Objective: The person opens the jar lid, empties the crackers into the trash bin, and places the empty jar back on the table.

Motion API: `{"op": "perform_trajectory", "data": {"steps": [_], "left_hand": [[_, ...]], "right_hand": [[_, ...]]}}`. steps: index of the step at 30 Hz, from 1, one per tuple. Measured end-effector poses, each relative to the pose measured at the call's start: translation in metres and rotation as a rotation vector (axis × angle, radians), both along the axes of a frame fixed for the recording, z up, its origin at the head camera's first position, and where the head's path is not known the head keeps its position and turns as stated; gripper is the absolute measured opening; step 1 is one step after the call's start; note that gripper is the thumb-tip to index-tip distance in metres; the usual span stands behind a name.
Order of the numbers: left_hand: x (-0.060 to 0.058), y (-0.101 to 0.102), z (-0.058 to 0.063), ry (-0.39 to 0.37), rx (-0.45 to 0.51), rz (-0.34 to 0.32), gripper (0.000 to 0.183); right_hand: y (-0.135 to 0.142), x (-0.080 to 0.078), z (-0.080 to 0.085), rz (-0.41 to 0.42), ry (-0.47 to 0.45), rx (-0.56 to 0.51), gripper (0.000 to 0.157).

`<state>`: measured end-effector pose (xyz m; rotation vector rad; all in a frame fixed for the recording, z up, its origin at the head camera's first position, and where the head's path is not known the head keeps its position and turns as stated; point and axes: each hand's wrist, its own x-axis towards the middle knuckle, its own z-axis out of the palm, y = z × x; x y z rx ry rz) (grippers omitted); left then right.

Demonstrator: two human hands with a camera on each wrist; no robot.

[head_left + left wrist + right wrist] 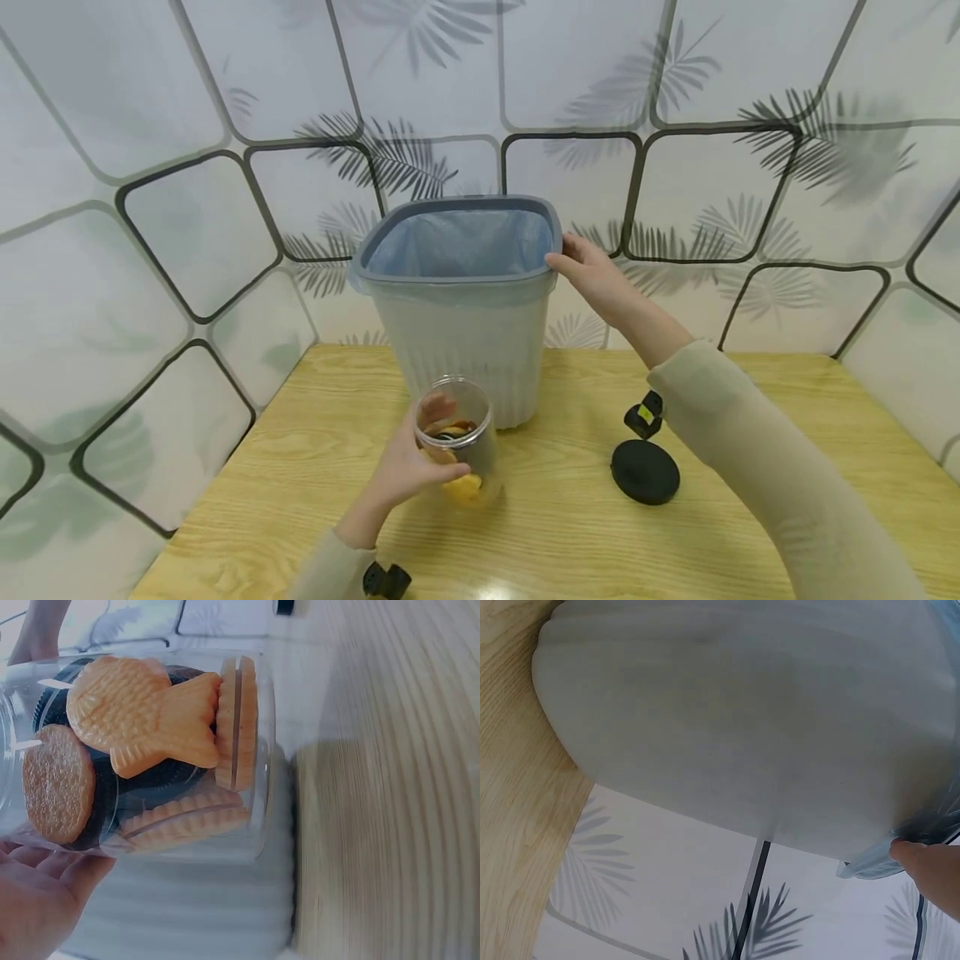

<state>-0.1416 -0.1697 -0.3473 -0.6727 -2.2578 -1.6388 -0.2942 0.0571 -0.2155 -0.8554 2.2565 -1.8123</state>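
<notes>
My left hand (408, 462) grips a clear plastic jar (487, 450), fingers curled round its side. The jar has no lid on and stands in front of the bin, its mouth tipped towards the head camera. Inside it, in the left wrist view, lie a fish-shaped cookie (142, 712), a round tan biscuit (58, 784), dark sandwich cookies (154, 776) and ridged cream-filled ones (236, 724). My right hand (592, 271) pinches the right rim of a pale trash bin (465, 333), thumb on the near side. A bluish bag (457, 242) lines the bin, its edge bunched under the grey-blue rim.
A round black lid (645, 472) lies on the wooden table (555, 533) at the right. Patterned wall covering (570, 192) stands close behind the bin and along both sides. Black wrist cameras sit at the left sleeve (337, 567) and the right sleeve (750, 450).
</notes>
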Motion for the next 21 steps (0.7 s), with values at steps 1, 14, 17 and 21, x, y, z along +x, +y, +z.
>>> {"op": "perform_trajectory", "data": {"steps": [1,14,17,21], "left_hand": [[0.002,-0.005,0.002,-0.01,0.0,0.023,0.075],[-0.001,-0.07,0.009,-0.085,-0.111,0.316,0.078],[-0.001,-0.079,0.014,-0.075,-0.139,0.375,0.078],[-0.002,-0.085,0.02,-0.048,-0.188,0.455,0.078]], "right_hand": [[0.0,0.0,0.0,-0.003,-0.001,0.002,0.064],[0.001,0.0,0.0,-0.011,0.007,-0.035,0.057],[0.001,0.0,-0.001,-0.004,-0.006,-0.038,0.056],[0.0,0.0,-0.002,-0.009,-0.014,-0.038,0.056]]}}
